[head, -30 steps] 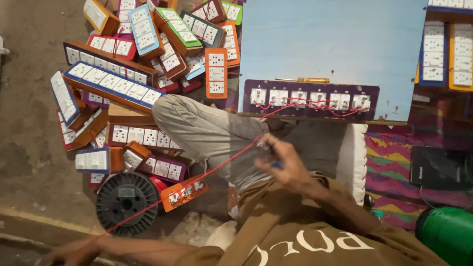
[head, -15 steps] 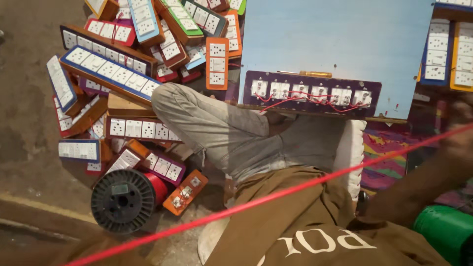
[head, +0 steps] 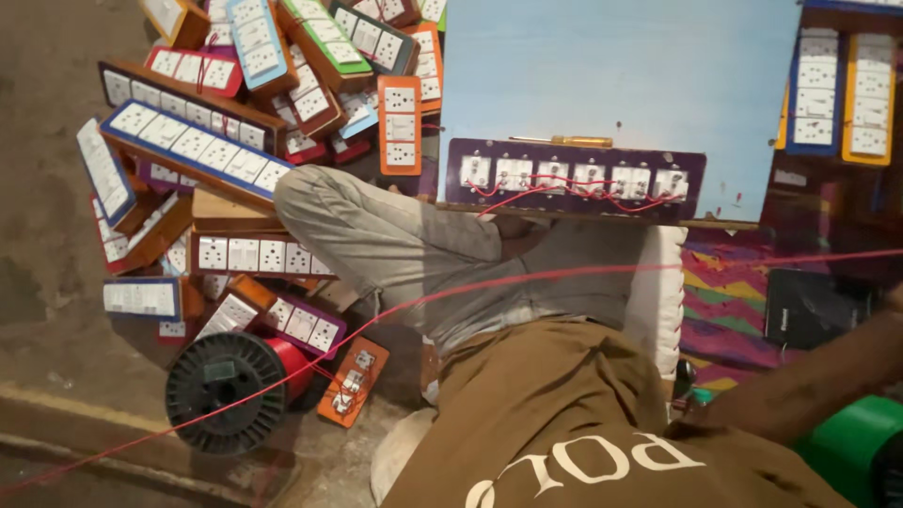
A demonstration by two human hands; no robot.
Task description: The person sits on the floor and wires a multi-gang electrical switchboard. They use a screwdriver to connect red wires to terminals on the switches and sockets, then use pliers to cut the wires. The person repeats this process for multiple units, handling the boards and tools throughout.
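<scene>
A thin red wire [head: 423, 301] runs taut across my lap, from the lower left edge to the right edge. My right forearm [head: 800, 386] reaches to the right. Only the wrist edge of my right hand [head: 892, 301] shows at the frame border, and its grip is hidden. My left hand is out of view. A black spool of red wire [head: 226, 390] stands on the floor by my left knee. In front of me a purple socket panel [head: 574, 179] with red wiring lies on a light blue board [head: 621, 85], and a yellow-handled screwdriver [head: 569, 141] lies just behind it.
Several wood-framed switch boards [head: 198, 150] are heaped on the floor at the left, with more at the right [head: 837, 94]. A small orange board [head: 350, 381] lies beside the spool. A black box [head: 809, 306], a striped mat [head: 724, 310] and a green container [head: 847, 442] sit at my right.
My right hand has swung from in front of my lap out to the right edge, and the red wire now stretches taut across the view. My left arm has left the frame.
</scene>
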